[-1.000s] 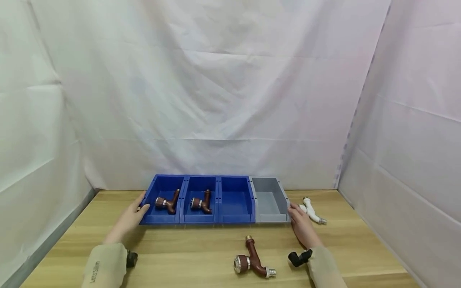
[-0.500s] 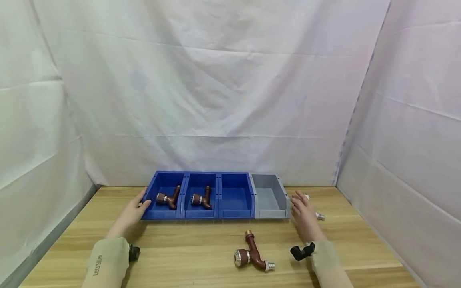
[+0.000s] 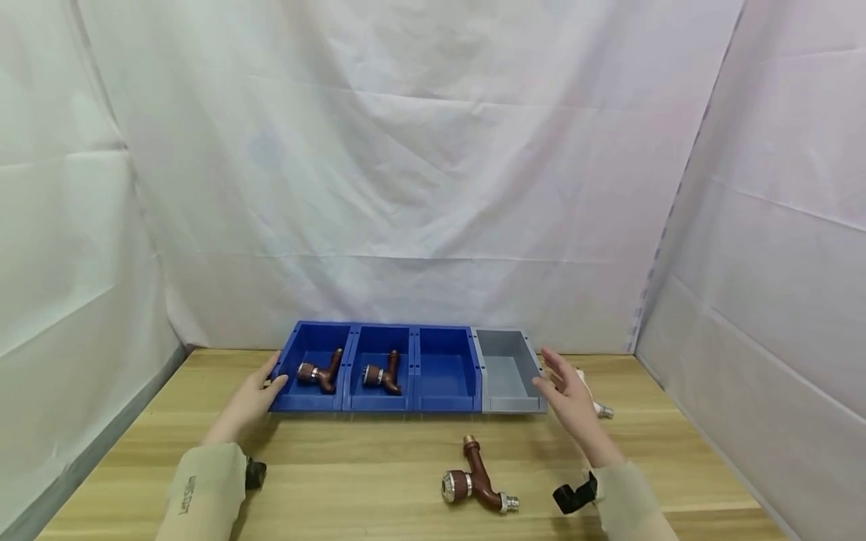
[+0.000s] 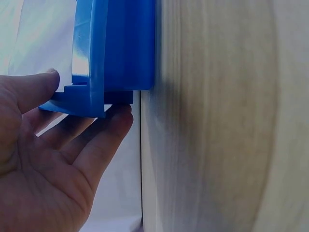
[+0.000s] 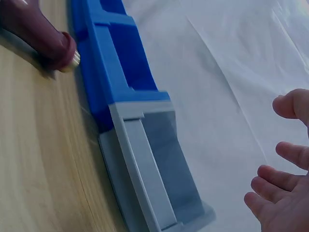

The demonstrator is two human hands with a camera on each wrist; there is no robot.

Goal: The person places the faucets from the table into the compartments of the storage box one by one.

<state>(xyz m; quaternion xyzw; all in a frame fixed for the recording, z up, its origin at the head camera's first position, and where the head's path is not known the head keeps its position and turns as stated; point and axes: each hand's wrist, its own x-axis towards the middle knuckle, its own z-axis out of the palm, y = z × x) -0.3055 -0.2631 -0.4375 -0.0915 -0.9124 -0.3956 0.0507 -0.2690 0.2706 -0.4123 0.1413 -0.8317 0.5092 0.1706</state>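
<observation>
My left hand (image 3: 252, 392) grips the outer side of the leftmost blue storage bin (image 3: 307, 403); in the left wrist view the thumb lies over the bin's rim (image 4: 91, 104) and the fingers against its outer side. Brown faucets (image 3: 325, 373) (image 3: 384, 374) lie in the first and second blue bins. The third blue bin (image 3: 445, 376) and the grey bin (image 3: 509, 377) stand joined in the same row. My right hand (image 3: 570, 397), fingers spread, hovers just right of the grey bin, apart from it in the right wrist view (image 5: 285, 188).
Another brown faucet (image 3: 479, 481) lies on the wooden table (image 3: 352, 473) in front of the bins. Behind my right hand is a white faucet (image 3: 601, 410), partly hidden. White sheeting (image 3: 419, 188) hangs behind the row and along both sides.
My right hand has let go of the grey bin's side, and its fingers have spread and risen. The left hand stays on the blue bin. The head view shifts slightly.
</observation>
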